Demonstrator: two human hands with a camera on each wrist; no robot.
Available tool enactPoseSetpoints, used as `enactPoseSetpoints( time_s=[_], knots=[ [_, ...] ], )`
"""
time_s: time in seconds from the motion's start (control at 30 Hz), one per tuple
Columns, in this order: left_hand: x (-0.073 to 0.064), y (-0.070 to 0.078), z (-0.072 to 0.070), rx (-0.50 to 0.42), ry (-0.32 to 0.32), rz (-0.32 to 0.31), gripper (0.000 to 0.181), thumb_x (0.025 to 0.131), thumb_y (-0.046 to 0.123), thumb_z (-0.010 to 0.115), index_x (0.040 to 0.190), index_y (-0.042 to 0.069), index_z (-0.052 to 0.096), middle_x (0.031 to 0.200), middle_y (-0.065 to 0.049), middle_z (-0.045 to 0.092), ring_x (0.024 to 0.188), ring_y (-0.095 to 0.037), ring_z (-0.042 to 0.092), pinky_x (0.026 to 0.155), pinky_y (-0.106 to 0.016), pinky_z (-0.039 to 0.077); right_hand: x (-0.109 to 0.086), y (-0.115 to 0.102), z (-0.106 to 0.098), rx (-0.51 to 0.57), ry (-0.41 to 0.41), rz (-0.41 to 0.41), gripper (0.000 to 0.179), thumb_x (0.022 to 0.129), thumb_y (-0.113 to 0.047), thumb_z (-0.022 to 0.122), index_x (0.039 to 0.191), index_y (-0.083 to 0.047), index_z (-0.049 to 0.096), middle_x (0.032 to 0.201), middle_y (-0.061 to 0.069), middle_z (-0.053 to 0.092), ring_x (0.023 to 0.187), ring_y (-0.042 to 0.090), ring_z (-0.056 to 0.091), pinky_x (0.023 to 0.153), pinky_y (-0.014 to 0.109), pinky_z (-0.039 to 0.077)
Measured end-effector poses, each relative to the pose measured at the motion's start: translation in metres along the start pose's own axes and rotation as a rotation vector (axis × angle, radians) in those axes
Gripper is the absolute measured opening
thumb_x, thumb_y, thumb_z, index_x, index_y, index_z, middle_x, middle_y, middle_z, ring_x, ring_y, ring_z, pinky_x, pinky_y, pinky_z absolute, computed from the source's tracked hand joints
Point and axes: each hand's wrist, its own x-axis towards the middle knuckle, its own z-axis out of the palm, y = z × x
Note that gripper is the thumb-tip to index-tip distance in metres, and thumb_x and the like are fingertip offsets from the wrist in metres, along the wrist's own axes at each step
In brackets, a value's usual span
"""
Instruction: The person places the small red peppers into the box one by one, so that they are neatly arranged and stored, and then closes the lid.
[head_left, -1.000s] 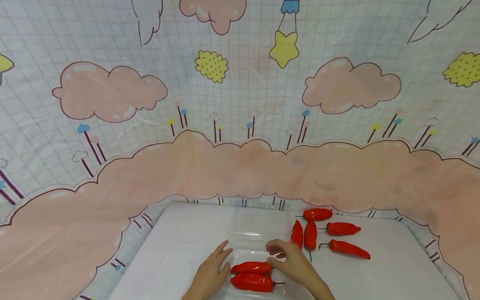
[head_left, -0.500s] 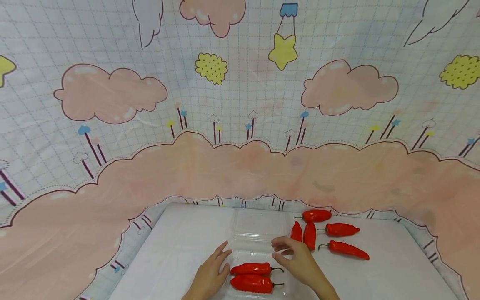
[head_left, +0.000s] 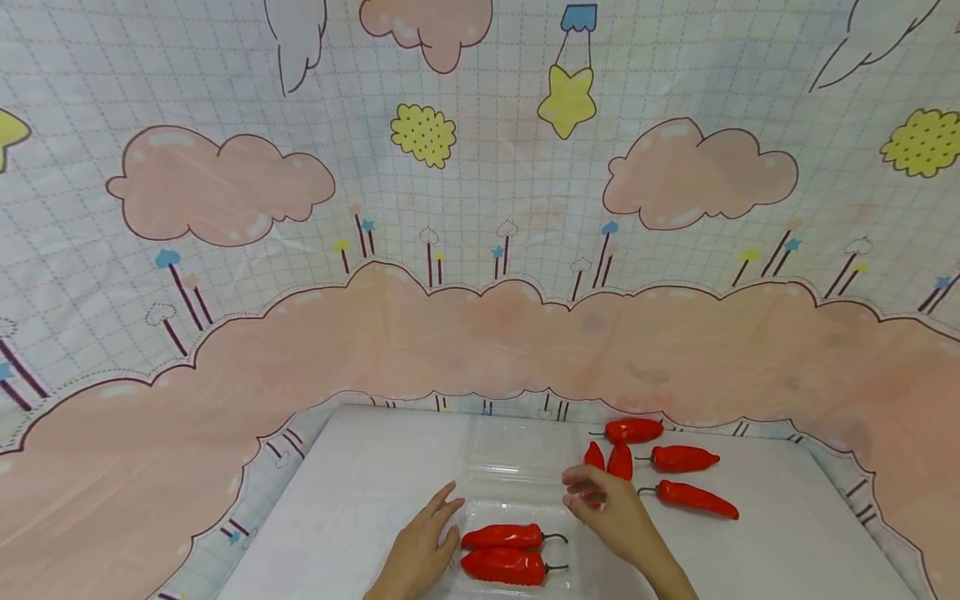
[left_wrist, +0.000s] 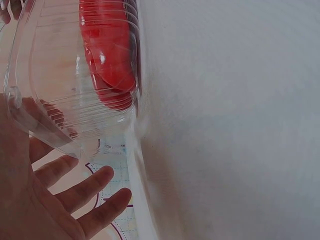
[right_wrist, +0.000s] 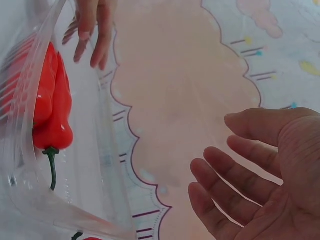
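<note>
Two red peppers with dark stems lie side by side in the base of a clear plastic clamshell box. Its lid is folded back, away from the person. At the box's left side is my left hand, fingers spread; in the left wrist view its thumb side lies along the clear wall. Past the right rim hovers my right hand, holding nothing, its fingers loosely bent. From the head it overlaps two loose red peppers standing lengthwise beside the box.
More red peppers lie on the white table to the right: one at the back edge, one below it and a longer one nearer. A cloud-patterned sheet rises behind the table.
My right hand has drawn back to the right, away from the upper pepper in the box, baring that pepper's stem. The left hand stays at the box's left side.
</note>
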Motion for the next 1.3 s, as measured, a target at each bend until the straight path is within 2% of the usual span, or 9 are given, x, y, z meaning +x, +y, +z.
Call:
enactPoseSetpoints(
  time_s=[0.27, 0.53, 0.77, 1.1, 1.3],
  knots=[
    [0.0, 0.001, 0.0, -0.007, -0.013, -0.013, 0.04, 0.093, 0.024, 0.062, 0.132, 0.016, 0.061, 0.153, -0.003, 0.046, 0.123, -0.027, 0.06, 0.094, -0.052, 0.055, 0.001, 0.005, -0.007, -0.024, 0.087, 0.049, 0.026, 0.085, -0.016, 0.075, 0.111, -0.018, 0.069, 0.104, -0.003, 0.072, 0.093, 0.01, 0.064, 0.088, 0.032, 0.059],
    [0.0, 0.002, 0.0, -0.012, -0.023, -0.023, 0.041, 0.092, 0.025, 0.062, 0.132, 0.017, 0.061, 0.153, -0.003, 0.045, 0.124, -0.028, 0.059, 0.094, -0.053, 0.055, 0.002, 0.012, -0.017, 0.01, 0.098, 0.127, 0.029, 0.086, -0.015, 0.074, 0.114, -0.02, 0.068, 0.108, 0.0, 0.071, 0.099, 0.014, 0.063, 0.086, 0.03, 0.06],
    [0.001, 0.001, 0.0, -0.008, -0.025, -0.032, 0.041, 0.092, 0.026, 0.063, 0.132, 0.017, 0.061, 0.153, -0.002, 0.045, 0.125, -0.028, 0.059, 0.095, -0.053, 0.054, 0.002, 0.02, -0.025, -0.039, 0.118, 0.159, 0.033, 0.087, -0.019, 0.074, 0.119, -0.016, 0.067, 0.113, 0.004, 0.071, 0.102, 0.015, 0.064, 0.087, 0.033, 0.06],
    [0.0, 0.0, 0.0, -0.014, -0.011, -0.015, 0.04, 0.093, 0.024, 0.062, 0.132, 0.016, 0.061, 0.153, -0.002, 0.045, 0.127, -0.028, 0.058, 0.097, -0.053, 0.053, 0.0, 0.033, -0.04, -0.079, 0.129, 0.124, 0.031, 0.088, -0.017, 0.072, 0.118, -0.014, 0.067, 0.112, 0.004, 0.071, 0.105, 0.019, 0.064, 0.09, 0.034, 0.059],
    [0.0, 0.0, 0.0, -0.011, -0.013, -0.012, 0.04, 0.093, 0.024, 0.062, 0.132, 0.016, 0.061, 0.153, -0.002, 0.045, 0.127, -0.028, 0.057, 0.097, -0.053, 0.053, 0.001, 0.042, -0.053, -0.11, 0.134, 0.099, 0.031, 0.089, -0.016, 0.071, 0.119, -0.014, 0.066, 0.113, 0.007, 0.071, 0.103, 0.019, 0.065, 0.085, 0.023, 0.058]
  ],
)
